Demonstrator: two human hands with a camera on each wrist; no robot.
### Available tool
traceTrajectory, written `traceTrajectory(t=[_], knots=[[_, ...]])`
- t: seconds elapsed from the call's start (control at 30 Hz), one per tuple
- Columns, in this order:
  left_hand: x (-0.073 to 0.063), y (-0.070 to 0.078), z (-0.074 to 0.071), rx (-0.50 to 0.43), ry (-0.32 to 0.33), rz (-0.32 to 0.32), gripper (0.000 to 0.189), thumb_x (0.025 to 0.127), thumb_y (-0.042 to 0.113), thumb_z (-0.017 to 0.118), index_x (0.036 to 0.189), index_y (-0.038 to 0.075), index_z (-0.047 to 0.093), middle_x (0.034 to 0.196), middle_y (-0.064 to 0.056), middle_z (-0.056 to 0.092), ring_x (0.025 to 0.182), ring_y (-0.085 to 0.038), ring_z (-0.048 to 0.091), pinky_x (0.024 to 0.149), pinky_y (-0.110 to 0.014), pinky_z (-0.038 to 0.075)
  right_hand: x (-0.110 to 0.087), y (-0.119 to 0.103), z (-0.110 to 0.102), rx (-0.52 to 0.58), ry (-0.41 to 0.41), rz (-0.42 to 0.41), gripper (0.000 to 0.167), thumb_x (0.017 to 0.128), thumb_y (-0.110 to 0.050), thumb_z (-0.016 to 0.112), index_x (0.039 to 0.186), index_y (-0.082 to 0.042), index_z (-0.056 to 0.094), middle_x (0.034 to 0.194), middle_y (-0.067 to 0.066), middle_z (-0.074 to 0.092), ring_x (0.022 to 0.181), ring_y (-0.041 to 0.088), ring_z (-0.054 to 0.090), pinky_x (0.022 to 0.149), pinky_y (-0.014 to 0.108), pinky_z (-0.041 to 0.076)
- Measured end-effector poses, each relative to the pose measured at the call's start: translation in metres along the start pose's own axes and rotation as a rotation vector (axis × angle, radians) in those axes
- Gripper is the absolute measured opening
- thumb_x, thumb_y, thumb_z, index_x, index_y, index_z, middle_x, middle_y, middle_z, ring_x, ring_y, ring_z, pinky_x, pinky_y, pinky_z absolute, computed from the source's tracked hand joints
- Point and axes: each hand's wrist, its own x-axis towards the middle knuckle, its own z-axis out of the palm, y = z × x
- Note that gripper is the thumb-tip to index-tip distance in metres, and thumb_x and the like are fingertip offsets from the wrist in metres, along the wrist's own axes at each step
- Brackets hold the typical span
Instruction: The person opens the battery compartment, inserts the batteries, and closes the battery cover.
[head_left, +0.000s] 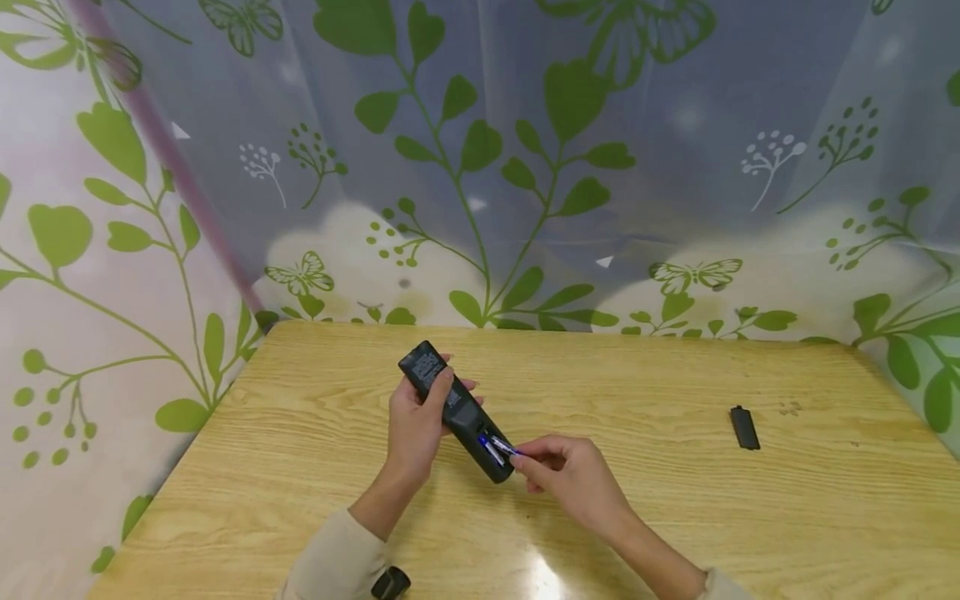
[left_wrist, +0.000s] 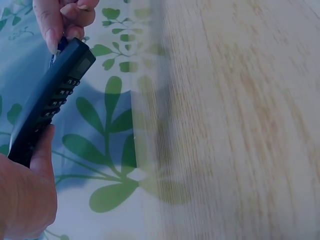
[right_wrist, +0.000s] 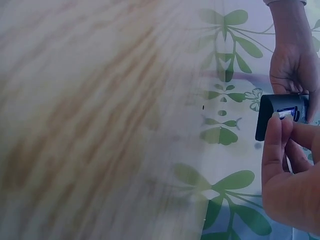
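A black remote control (head_left: 459, 406) is held back side up, tilted above the table, in my left hand (head_left: 414, 429), the thumb lying across its back. Its battery compartment is uncovered at the end nearest my right hand (head_left: 581, 479). One blue and silver battery (head_left: 492, 451) lies inside. My right thumb and fingers pinch a second battery (head_left: 504, 446), which sits slanted at the compartment. The left wrist view shows the keypad side of the remote (left_wrist: 47, 97). In the right wrist view, my right fingers (right_wrist: 274, 145) partly hide the compartment.
A small black battery cover (head_left: 745, 427) lies on the wooden table (head_left: 300, 500) to the right. Behind the table hangs a patterned curtain (head_left: 480, 167) with green leaves. Some dark object (head_left: 392, 582) shows by my left sleeve.
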Motion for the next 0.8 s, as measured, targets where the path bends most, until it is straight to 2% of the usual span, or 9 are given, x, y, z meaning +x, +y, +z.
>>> traceTrajectory(t=[0.23,0.43,0.53,0.8], knots=[[-0.0018,-0.0002,0.0009,-0.022,-0.002,-0.005,0.032,0.101,0.019,0.051,0.128,0.003,0.047,0.102,-0.028,0.063,0.087,-0.037,0.068,0.076,-0.043,0.057,0.0021,0.0005,0.0013,0.042,-0.024,0.028,0.021,0.087,-0.017,0.072,0.097,0.002,0.068,0.086,0.011,0.068,0.068,0.026,0.065,0.063,0.037,0.059],[-0.0042,0.0005,0.0029,-0.022,-0.011,-0.014,0.032,0.101,0.019,0.051,0.129,0.004,0.046,0.103,-0.027,0.064,0.087,-0.037,0.068,0.076,-0.043,0.057,0.0029,0.0022,0.0002,0.148,-0.039,0.071,0.023,0.086,-0.014,0.073,0.093,0.006,0.065,0.082,0.015,0.067,0.064,0.02,0.064,0.063,0.032,0.059],[-0.0043,0.0014,0.0033,-0.035,-0.004,-0.021,0.034,0.101,0.02,0.05,0.13,0.004,0.045,0.104,-0.028,0.063,0.088,-0.036,0.068,0.077,-0.044,0.057,0.0027,0.0022,-0.0001,0.157,-0.015,0.082,0.023,0.085,-0.015,0.074,0.093,0.005,0.067,0.081,0.014,0.067,0.063,0.02,0.063,0.062,0.033,0.059],[-0.0025,0.0054,0.0059,-0.077,0.038,-0.013,0.033,0.101,0.019,0.05,0.13,0.004,0.046,0.104,-0.029,0.061,0.09,-0.038,0.067,0.077,-0.044,0.057,0.0034,0.0049,0.0049,0.025,0.131,0.021,0.012,0.079,-0.02,0.079,0.082,-0.01,0.074,0.085,0.003,0.067,0.072,0.02,0.062,0.06,0.027,0.054]])
